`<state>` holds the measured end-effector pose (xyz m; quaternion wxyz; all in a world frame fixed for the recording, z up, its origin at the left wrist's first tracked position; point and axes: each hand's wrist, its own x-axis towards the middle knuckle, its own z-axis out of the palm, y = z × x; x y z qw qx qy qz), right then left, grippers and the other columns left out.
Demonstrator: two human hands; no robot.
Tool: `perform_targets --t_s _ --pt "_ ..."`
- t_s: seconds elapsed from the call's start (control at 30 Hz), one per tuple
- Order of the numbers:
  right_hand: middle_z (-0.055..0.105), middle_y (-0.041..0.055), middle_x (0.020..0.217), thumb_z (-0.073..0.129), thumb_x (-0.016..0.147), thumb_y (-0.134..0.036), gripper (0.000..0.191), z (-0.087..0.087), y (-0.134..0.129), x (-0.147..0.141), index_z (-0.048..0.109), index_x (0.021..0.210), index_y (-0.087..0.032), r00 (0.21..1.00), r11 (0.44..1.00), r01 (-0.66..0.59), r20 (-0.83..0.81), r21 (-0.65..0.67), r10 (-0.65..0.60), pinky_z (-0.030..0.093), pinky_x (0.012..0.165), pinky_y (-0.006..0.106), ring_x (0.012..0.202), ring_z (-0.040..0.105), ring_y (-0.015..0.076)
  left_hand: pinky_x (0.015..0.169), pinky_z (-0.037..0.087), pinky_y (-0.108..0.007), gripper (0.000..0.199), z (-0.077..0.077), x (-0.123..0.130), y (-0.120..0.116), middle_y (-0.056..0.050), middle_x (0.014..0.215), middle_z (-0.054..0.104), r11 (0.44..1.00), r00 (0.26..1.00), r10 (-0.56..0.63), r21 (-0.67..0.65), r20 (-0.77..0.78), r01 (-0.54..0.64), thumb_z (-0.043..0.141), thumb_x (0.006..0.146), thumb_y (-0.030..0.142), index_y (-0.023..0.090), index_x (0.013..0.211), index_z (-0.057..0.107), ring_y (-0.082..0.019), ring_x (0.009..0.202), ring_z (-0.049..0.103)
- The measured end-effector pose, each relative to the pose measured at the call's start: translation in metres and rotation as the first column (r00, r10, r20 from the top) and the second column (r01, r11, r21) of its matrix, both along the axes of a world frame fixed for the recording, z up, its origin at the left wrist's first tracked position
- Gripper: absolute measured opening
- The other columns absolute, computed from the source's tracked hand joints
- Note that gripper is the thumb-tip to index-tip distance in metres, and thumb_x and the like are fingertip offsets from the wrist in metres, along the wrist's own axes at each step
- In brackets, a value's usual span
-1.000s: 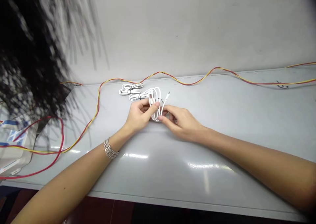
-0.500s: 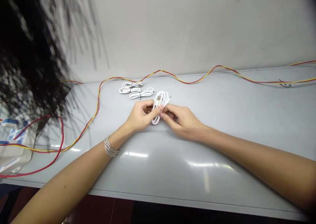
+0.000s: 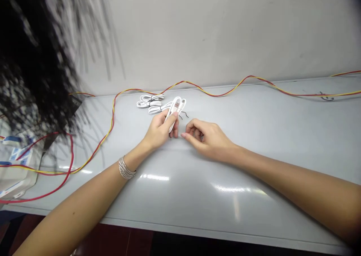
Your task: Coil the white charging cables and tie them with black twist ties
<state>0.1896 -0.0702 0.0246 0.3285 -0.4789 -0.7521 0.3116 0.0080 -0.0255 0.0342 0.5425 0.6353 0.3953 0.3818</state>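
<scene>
My left hand [image 3: 161, 130] is closed around a coiled white USB cable [image 3: 177, 105], its thumb pressed over the loops. The cable's metal plug shows near the top of the coil. Thin black twist-tie ends [image 3: 184, 114] stick out to the right of the coil. My right hand [image 3: 207, 137] is a short gap to the right, touching no cable. Its fingers are curled, with thumb and forefinger slightly apart and nothing visible between them. Behind my left hand lie more bundled white cables [image 3: 149, 101], bound with black ties; the coil I hold partly covers one.
A twisted red and yellow wire [image 3: 222, 95] runs along the back of the grey table [image 3: 254, 211], by the wall. A red cable [image 3: 72, 154] loops at left beside a white device [image 3: 19, 181]. Black ties [image 3: 325, 96] lie at far right. Dark strands block the upper left.
My left hand has tilted the cable coil up and left, away from my right hand. My right hand has let go of it, and the black tie ends now show.
</scene>
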Motion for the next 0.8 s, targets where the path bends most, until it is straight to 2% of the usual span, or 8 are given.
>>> perform_targets --t_s 0.17,0.33,0.47,0.63,0.8 --pt "0.064 -0.0012 0.077 0.06 0.088 -0.028 0.011 -0.0009 -0.0005 0.0009 0.061 0.096 -0.02 0.999 0.999 -0.007 0.038 0.042 0.006 0.042 0.059 0.027 0.055 0.051 0.0096 0.041 0.04 -0.023 0.033 0.0008 0.0026 0.0005 0.004 0.066 0.058 0.996 0.993 0.035 -0.089 0.113 -0.025 0.068 0.084 0.044 0.019 0.094 0.049 -0.01 0.045 0.057" --pt "0.065 -0.0007 0.08 0.058 0.089 -0.027 0.014 -0.0013 -0.0006 0.0009 0.065 0.1 -0.019 0.998 0.997 -0.037 0.06 0.064 0.033 0.043 0.062 0.028 0.057 0.051 0.0098 0.041 0.043 -0.023 0.032 0.0006 0.0014 0.0013 0.004 0.068 0.06 0.994 0.991 0.047 -0.099 0.126 -0.034 0.073 0.078 0.034 0.019 0.093 0.05 -0.011 0.047 0.06" --pt "0.065 0.0004 0.082 0.058 0.089 -0.024 0.015 -0.0022 0.0002 0.001 0.066 0.101 -0.019 0.996 0.994 -0.061 0.065 0.088 0.055 0.044 0.066 0.029 0.06 0.052 0.0103 0.042 0.042 -0.024 0.038 0.0002 0.0016 0.0007 0.003 0.069 0.061 0.996 0.991 0.055 -0.079 0.122 -0.045 0.078 0.074 0.033 0.019 0.094 0.05 -0.012 0.048 0.06" --pt "0.066 0.0011 0.083 0.058 0.088 -0.022 0.015 -0.0017 0.0004 0.0001 0.067 0.1 -0.019 0.996 0.991 -0.076 0.064 0.107 0.07 0.045 0.067 0.028 0.061 0.052 0.0106 0.043 0.043 -0.023 0.034 0.0015 0.0015 0.0 0.001 0.072 0.063 0.997 0.992 0.032 -0.069 0.118 -0.024 0.077 0.073 0.029 0.018 0.093 0.052 -0.013 0.054 0.062" --pt "0.066 0.0012 0.08 0.059 0.087 -0.023 0.018 -0.0001 0.0003 0.0004 0.067 0.103 -0.018 1.0 0.999 -0.005 0.017 0.049 0.004 0.046 0.063 0.027 0.058 0.053 0.0109 0.043 0.045 -0.022 0.025 0.0007 0.0001 0.0019 -0.001 0.075 0.068 0.996 0.991 0.0 -0.089 0.131 0.012 0.067 0.072 0.021 0.016 0.093 0.054 -0.014 0.054 0.064"
